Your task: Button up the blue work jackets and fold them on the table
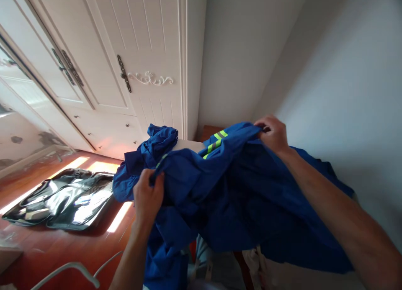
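Straight before us: we hold up a blue garment (226,193), its cloth draped in loose folds from one hand to the other and hanging down toward us.
Left hand: our left hand (148,193) is closed in a pinch on the garment's edge, near a small bit of yellow-green trim.
Right hand: our right hand (272,133) is clamped on the upper edge, higher up, and a broad dark stretch of cloth falls beneath our forearm.
Bands: between the two hands we see yellow-green and grey bands (215,146) across the blue.
Bunched cloth: just beyond our left hand lies more blue cloth (150,152), crumpled; we cannot tell whether it is part of the same piece.
Pale surface: a strip of pale surface (188,145) shows behind the garment, beside that bunch.
Suitcase: to our left an open black suitcase (69,227) lies on the reddish wooden floor (103,248), near patches of sunlight.
White bar: at the lower left we see a curved white bar (73,265), cut off by the picture's edge.
Wardrobe: ahead stands a white wardrobe (150,26) with dark ornate handles (124,73).
Wall: a plain pale wall (345,72) rises on our right.
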Motion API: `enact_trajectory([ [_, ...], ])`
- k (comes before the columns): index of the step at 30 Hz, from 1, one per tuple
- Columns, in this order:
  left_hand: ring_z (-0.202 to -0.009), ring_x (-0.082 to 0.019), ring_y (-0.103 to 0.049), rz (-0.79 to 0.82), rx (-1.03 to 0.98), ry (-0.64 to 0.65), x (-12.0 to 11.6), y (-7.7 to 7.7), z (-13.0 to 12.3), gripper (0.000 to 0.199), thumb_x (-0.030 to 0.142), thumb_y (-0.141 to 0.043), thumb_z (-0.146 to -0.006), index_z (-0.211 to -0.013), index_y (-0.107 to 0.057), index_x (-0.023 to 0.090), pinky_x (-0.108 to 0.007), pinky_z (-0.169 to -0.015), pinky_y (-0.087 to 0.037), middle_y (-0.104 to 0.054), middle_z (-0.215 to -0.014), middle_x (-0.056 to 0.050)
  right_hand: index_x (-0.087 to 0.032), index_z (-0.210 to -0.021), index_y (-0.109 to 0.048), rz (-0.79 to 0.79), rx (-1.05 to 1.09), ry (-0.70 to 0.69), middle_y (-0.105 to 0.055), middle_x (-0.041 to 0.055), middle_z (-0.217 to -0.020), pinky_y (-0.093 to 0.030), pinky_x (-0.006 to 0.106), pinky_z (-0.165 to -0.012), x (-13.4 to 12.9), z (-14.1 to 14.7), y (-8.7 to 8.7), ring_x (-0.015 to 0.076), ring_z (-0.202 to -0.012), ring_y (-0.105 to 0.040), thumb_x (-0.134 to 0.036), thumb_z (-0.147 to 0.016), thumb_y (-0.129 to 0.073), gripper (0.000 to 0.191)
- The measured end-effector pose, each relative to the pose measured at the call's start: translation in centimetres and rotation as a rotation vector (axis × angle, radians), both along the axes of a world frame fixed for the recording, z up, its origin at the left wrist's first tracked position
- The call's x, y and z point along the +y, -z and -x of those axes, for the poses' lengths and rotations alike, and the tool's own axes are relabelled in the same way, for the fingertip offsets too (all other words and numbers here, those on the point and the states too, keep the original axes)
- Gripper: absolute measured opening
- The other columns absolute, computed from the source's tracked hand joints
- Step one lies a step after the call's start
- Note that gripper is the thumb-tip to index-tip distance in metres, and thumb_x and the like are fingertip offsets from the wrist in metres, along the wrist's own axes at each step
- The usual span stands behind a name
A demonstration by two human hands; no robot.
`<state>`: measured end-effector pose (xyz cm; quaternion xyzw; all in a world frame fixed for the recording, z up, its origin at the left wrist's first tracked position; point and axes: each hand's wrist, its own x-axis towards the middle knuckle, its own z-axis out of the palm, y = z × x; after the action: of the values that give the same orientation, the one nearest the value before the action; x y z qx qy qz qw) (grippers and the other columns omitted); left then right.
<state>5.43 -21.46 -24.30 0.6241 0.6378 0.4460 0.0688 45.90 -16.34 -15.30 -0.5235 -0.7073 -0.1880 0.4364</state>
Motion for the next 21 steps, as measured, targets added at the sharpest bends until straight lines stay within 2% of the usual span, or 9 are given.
enact_trajectory([
  [1, -0.065, -0.016, -0.052, -0.067, -0.103, -0.068, -0.3, -0.7, 0.4, 0.020, 0.037, -0.055, -0.085, -0.074, -0.052, 0.020, -0.028, -0.061, -0.041, -0.053, -0.069, 0.001, -0.022, -0.083, -0.065, -0.112, 0.056, 0.033, -0.062, 0.0028, -0.081, -0.049, 0.027, -0.058, -0.7, 0.6, -1.8, 0.0174, -0.072, -0.060, -0.016, -0.076, -0.059, 0.011],
  [3, -0.061, -0.014, -0.047, -0.226, -0.235, -0.218, -0.8, -2.1, 1.3, 0.023, 0.037, -0.061, -0.080, -0.071, -0.047, 0.021, -0.028, -0.059, -0.038, -0.046, -0.066, 0.003, -0.022, -0.087, -0.065, -0.284, 0.123, 0.068, -0.062, 0.0036, -0.086, -0.049, 0.027, -0.057, -1.7, 2.1, -5.3, 0.0179, -0.077, -0.060, -0.016, -0.079, -0.058, 0.013],
  [5, -0.062, -0.014, -0.048, -0.320, -0.320, -0.260, -1.1, -3.3, 2.2, 0.019, 0.034, -0.064, -0.076, -0.079, -0.051, 0.021, -0.028, -0.060, -0.040, -0.048, -0.071, 0.003, -0.022, -0.090, -0.066, -0.359, 0.100, 0.043, -0.063, 0.0046, -0.091, -0.051, 0.028, -0.060, -2.1, 3.6, -8.4, 0.0185, -0.082, -0.062, -0.015, -0.080, -0.056, 0.016],
  [8, -0.065, -0.016, -0.053, -0.272, -0.351, -0.206, -1.7, -4.9, 3.5, 0.024, 0.029, -0.059, -0.079, -0.101, -0.056, 0.022, -0.029, -0.061, -0.043, -0.055, -0.078, 0.002, -0.022, -0.090, -0.069, -0.356, -0.028, -0.028, -0.068, 0.0039, -0.092, -0.054, 0.030, -0.068, -2.6, 5.3, -11.9, 0.0188, -0.085, -0.064, -0.012, -0.082, -0.054, 0.019],
  [11, -0.075, -0.020, -0.059, -0.163, -0.245, -0.192, -2.2, -6.9, 4.6, 0.026, 0.028, -0.050, -0.083, -0.106, -0.060, 0.024, -0.033, -0.068, -0.045, -0.061, -0.084, -0.001, -0.022, -0.089, -0.070, -0.354, -0.087, -0.046, -0.071, 0.0013, -0.089, -0.053, 0.032, -0.078, -3.1, 6.7, -14.4, 0.0177, -0.085, -0.066, -0.009, -0.085, -0.052, 0.022],
  [14, -0.079, -0.025, -0.062, -0.025, -0.111, -0.109, -2.4, -9.8, 4.8, 0.036, 0.034, -0.056, -0.080, -0.114, -0.060, 0.026, -0.035, -0.070, -0.047, -0.066, -0.087, -0.002, -0.018, -0.090, -0.070, -0.418, -0.032, -0.003, -0.072, 0.0010, -0.088, -0.051, 0.028, -0.081, -3.5, 8.8, -17.3, 0.0150, -0.085, -0.066, -0.004, -0.085, -0.050, 0.026],
  [16, -0.081, -0.025, -0.063, -0.006, -0.031, -0.016, -2.3, -11.9, 4.5, 0.043, 0.039, -0.060, -0.077, -0.118, -0.060, 0.026, -0.034, -0.069, -0.047, -0.068, -0.089, -0.002, -0.015, -0.089, -0.070, -0.474, -0.002, 0.036, -0.072, 0.0019, -0.087, -0.050, 0.024, -0.078, -3.9, 10.5, -20.0, 0.0129, -0.082, -0.064, 0.000, -0.084, -0.049, 0.027],
  [19, -0.076, -0.021, -0.063, -0.067, 0.007, 0.123, -2.2, -15.0, 3.8, 0.030, 0.044, -0.058, -0.080, -0.096, -0.067, 0.021, -0.030, -0.063, -0.047, -0.066, -0.077, -0.001, -0.010, -0.087, -0.069, -0.577, -0.027, 0.054, -0.071, 0.0031, -0.087, -0.047, 0.022, -0.081, -4.9, 12.2, -25.5, 0.0113, -0.086, -0.063, 0.001, -0.082, -0.046, 0.026],
  [21, -0.070, -0.019, -0.062, -0.130, -0.050, 0.194, -2.1, -17.1, 3.7, 0.034, 0.052, -0.059, -0.080, -0.081, -0.066, 0.018, -0.027, -0.056, -0.046, -0.063, -0.067, 0.000, -0.007, -0.093, -0.068, -0.551, -0.039, 0.006, -0.068, 0.0023, -0.095, -0.041, 0.022, -0.090, -6.0, 12.1, -29.7, 0.0117, -0.101, -0.060, -0.002, -0.086, -0.038, 0.031],
])
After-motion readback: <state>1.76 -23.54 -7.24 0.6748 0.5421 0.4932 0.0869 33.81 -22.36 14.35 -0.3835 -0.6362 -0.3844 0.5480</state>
